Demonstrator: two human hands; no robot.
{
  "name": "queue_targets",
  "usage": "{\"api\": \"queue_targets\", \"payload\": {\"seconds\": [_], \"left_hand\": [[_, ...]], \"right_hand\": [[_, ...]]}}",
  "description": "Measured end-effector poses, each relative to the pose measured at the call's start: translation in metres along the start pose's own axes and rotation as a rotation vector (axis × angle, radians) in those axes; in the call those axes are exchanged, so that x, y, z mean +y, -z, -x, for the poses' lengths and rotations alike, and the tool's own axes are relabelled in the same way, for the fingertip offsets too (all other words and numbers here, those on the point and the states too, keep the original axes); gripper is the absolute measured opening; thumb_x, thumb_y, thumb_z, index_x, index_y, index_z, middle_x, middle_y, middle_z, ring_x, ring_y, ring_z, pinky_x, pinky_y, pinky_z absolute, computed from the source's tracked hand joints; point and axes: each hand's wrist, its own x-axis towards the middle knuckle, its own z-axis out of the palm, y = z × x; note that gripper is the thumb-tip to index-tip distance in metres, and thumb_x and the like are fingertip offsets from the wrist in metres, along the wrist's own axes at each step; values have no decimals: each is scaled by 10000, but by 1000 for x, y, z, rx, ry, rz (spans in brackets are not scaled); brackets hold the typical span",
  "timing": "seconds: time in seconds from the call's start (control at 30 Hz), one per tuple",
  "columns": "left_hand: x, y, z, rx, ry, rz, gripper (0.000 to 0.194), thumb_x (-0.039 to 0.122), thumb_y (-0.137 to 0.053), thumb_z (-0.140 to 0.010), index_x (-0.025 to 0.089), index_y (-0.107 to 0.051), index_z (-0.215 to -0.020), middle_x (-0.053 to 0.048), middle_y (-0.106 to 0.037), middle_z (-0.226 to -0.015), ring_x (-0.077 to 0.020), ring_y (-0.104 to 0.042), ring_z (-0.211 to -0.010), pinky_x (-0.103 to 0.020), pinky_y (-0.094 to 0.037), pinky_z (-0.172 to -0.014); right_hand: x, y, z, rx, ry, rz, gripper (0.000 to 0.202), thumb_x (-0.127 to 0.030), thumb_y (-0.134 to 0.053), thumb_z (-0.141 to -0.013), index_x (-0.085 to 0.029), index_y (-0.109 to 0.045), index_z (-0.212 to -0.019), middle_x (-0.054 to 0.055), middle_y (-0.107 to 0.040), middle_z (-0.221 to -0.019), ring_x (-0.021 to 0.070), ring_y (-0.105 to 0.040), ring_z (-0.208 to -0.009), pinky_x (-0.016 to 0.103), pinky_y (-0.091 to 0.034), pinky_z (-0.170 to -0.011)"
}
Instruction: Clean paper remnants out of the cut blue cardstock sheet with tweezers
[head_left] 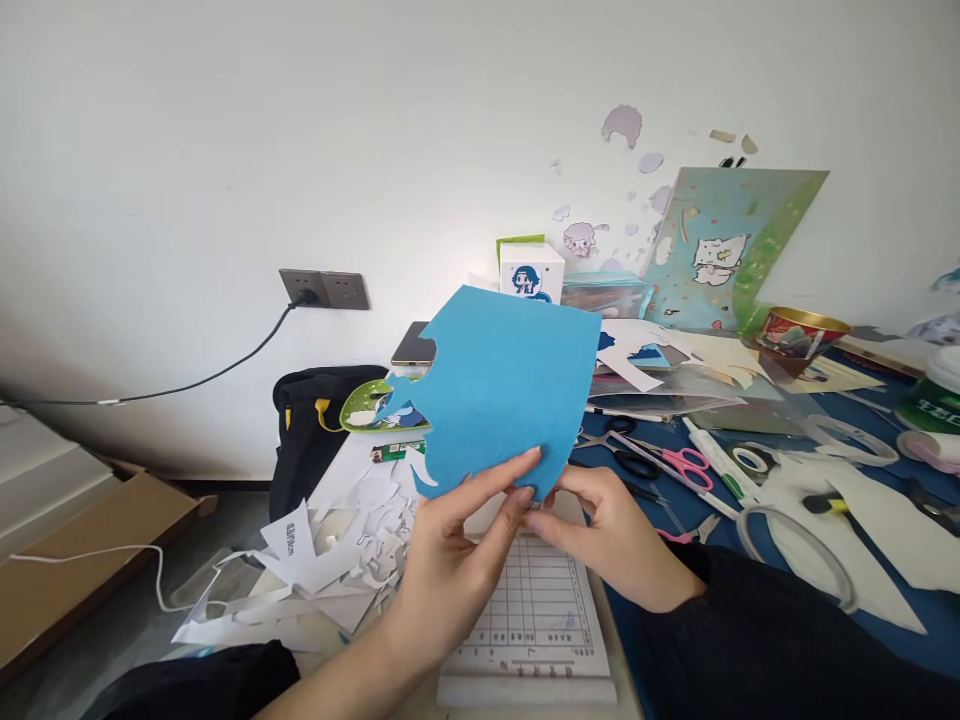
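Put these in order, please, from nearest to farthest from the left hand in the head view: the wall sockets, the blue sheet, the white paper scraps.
1. Blue sheet: pinched at its lower edge by the left hand.
2. White paper scraps: just left of that hand.
3. Wall sockets: farther back, up on the wall at left.
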Motion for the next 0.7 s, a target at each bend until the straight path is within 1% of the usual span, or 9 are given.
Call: {"api": "queue_targets", "payload": {"seconds": [0.03, 0.1, 0.2, 0.3, 0.37, 0.43, 0.53, 0.63, 0.7], "left_hand": [[1, 0, 0, -7, -1, 3, 388, 164, -589, -854, 454, -614, -1111, 134, -680, -1086, -76, -609, -991, -173, -453, -909], [3, 1, 1, -31, 20, 22, 373, 182, -573, -867, 447, -609, -1126, 132, -675, -1099, -82, -606, -999, -175, -450, -905], [6, 5, 2, -103, 78, 108, 325, 246, -474, -917, 398, -595, -1177, 110, -638, -1186, -106, -563, -1094, -185, -418, -943], [7, 7, 3, -175, 114, 325, 394, 327, -323, -935, 300, -581, -1233, 71, -556, -1312, -158, -430, -1263, -227, -323, -1050], [7, 6, 4, -204, 148, 491, 463, 361, -268, -921, 251, -562, -1261, 49, -518, -1354, -185, -368, -1311, -256, -284, -1083], [8, 4, 4, -222, 180, 615, 505, 385, -242, -912, 220, -549, -1277, 35, -492, -1378, -199, -330, -1335, -274, -260, -1099], [10, 3, 3, -236, 210, 727, 547, 405, -222, -903, 179, -540, -1286, 16, -456, -1407, -219, -265, -1365, -308, -205, -1127], [16, 5, 1, -208, 250, 774, 590, 444, -232, -878, 165, -476, -1338, -1, -443, -1418, -262, -247, -1368, -386, -121, -1152], [21, 7, -1, -166, 238, 781, 619, 469, -236, -860, 179, -418, -1376, 8, -412, -1437, -265, -218, -1379, -409, -65, -1161]], "right_hand": [[0, -2, 0, 18, -15, 4, 243, -339, -618, -808, -159, -604, -646, 9, -587, -627, 147, -528, -635, 279, -410, -630], [0, -5, -1, 40, -24, 0, 269, -355, -608, -818, -152, -618, -641, 6, -574, -595, 141, -520, -603, 275, -404, -609], [0, -6, 0, 61, -38, -9, 218, -320, -615, -815, -145, -650, -690, 15, -599, -611, 153, -552, -625, 273, -415, -621], [0, -6, 1, 68, -54, -56, 162, -278, -613, -815, -152, -652, -720, 27, -649, -693, 168, -598, -698, 268, -440, -663], [-1, -6, 2, 67, -36, -104, 177, -281, -601, -831, -160, -649, -712, 23, -665, -718, 162, -611, -719, 256, -449, -682], [-3, -6, 2, 64, -17, -145, 225, -296, -587, -850, -161, -641, -678, 20, -665, -700, 153, -616, -709, 246, -453, -684], [-6, -4, 3, 52, -27, -195, 264, -329, -569, -865, -159, -644, -677, 30, -663, -699, 161, -618, -714, 262, -462, -691], [-6, -1, 4, 9, -19, -238, 223, -377, -602, -834, -164, -661, -797, 39, -653, -780, 186, -606, -784, 300, -466, -727], [-5, -1, 4, -6, 41, -206, 202, -359, -650, -796, -173, -654, -876, 37, -637, -821, 189, -588, -807, 312, -464, -736]]}}
